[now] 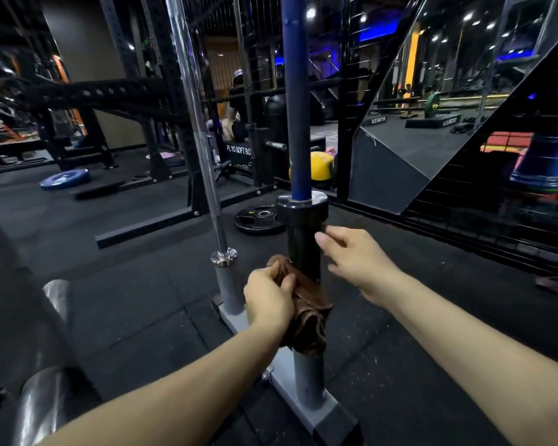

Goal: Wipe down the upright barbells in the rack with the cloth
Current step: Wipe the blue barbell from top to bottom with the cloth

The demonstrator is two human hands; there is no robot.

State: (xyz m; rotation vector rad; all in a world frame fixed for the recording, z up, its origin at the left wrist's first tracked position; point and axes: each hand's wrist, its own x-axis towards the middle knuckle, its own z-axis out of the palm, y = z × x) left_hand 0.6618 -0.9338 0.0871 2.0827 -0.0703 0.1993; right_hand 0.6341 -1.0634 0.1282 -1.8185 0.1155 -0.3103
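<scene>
Two bare forearms reach in from the bottom edge toward the rack (pixel 306 410), a grey floor stand with short upright tubes on a flat base rail. The floor (pixel 142 310) around the rack is dark rubber matting.

Beyond the rack stands a black rig (pixel 161 101) of perforated steel beams, and to the right of the rack a wire mesh wall carries a slanted mirror (pixel 432 91).

The blue bar (pixel 295 98) stands upright in the rack's nearer tube, its black sleeve (pixel 303 246) pointing down into it below a shiny collar. The chrome bar (pixel 194 107) stands in the next tube back, leaning a little to the left.

On the floor behind the rack lie a blue plate (pixel 64 179), far off to the left, and a black plate (pixel 258 217), just behind the blue bar's collar.

The cloth (pixel 306 317), brown and bunched, is pressed against the lower sleeve just above the rack's nearer tube, hanging over the tube's top. The left hand (pixel 268 300) is clenched on the cloth, fingers curled into its folds. The right hand (pixel 355 259) holds nothing; its fingers are loosely spread, with the fingertips touching the sleeve's right side above the cloth.
</scene>
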